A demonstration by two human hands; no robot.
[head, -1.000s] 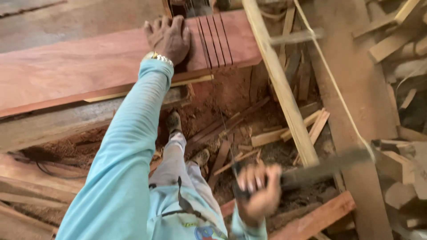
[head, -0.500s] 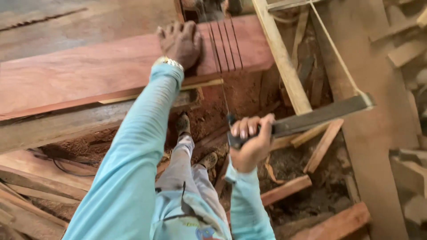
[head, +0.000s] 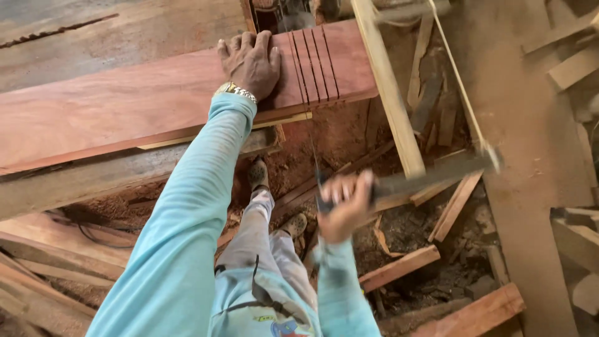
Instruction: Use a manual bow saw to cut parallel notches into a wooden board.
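At left, a reddish plank [head: 125, 106] lies across the bench [head: 93, 178], its right end carrying several parallel saw cuts [head: 315, 62]. The left hand [head: 249, 61] presses flat on the plank, fingers spread, just beside those cuts. Lower and right, the right hand [head: 343, 206] is closed around the handle of a frame saw [head: 430, 175], held below the plank's edge. For a clean cut, the pressing hand should stay clear of the cuts and the blade run parallel to them. Motion blur obscures the saw's blade and the right-hand fingers; offcuts [head: 399, 268] litter the floor.
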